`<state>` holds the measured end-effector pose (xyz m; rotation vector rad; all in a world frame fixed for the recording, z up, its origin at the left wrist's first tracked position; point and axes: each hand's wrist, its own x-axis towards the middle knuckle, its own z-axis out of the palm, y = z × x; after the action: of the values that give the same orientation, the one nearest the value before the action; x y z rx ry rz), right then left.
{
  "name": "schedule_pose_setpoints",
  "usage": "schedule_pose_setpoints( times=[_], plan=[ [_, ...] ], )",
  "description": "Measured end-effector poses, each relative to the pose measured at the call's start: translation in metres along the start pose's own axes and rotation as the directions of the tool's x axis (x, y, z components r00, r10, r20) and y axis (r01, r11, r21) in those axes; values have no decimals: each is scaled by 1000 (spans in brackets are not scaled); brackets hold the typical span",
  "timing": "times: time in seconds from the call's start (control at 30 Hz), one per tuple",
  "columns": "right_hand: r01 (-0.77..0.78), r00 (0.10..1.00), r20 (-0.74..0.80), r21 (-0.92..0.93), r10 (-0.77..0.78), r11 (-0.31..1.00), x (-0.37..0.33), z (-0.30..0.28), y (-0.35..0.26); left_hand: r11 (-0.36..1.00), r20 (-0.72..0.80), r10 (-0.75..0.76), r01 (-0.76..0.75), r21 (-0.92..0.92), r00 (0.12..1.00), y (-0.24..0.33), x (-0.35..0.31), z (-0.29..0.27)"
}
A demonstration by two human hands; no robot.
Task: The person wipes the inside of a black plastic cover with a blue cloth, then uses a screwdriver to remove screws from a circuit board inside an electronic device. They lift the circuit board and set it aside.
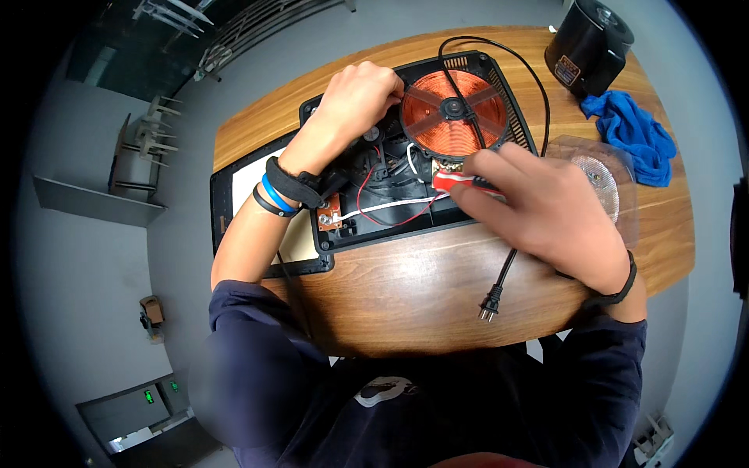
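An opened induction cooker base [374,230] lies on the table, a round copper coil [437,93] at its far right. My left hand [355,97] reaches over the base, fingers curled down at the coil's left edge; their tips are mostly hidden. Closed in my right hand [538,207] is a screwdriver [451,182] with a red and white handle, beside the coil's near edge. Its tip is hidden. A small orange circuit board [329,218] sits at the near left corner, joined to white and red wires. The black power cord [538,86] loops over the coil.
A black-framed pale panel [243,195] lies at the left, partly under the base. The plug [490,303] rests near the front edge. At the right are a clear plastic piece [624,168], a blue cloth [636,140] and a black jug [587,47].
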<state>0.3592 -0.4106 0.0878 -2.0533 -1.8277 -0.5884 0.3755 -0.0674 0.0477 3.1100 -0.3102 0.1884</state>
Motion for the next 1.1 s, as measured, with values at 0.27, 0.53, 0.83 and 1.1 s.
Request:
schedule_pose_setpoints(
  times=[0.27, 0.53, 0.83, 1.1],
  plan=[
    [-27, 981, 195, -2, 27, 1000, -6, 15, -5, 992, -8, 123, -122, 43, 992, -1, 0, -2],
    [-30, 975, 221, 33, 22, 999, -10, 18, -5, 959, 5, 211, -208, 192, 977, -4, -4, 3],
    [25, 960, 273, 121, -57, 992, -12, 22, -4, 984, 2, 175, -175, 24, 985, 6, -15, -12],
    [-85, 935, 353, 107, 42, 991, -17, 29, -7, 933, -8, 268, -262, -247, 963, 61, -63, -46]
  ],
)
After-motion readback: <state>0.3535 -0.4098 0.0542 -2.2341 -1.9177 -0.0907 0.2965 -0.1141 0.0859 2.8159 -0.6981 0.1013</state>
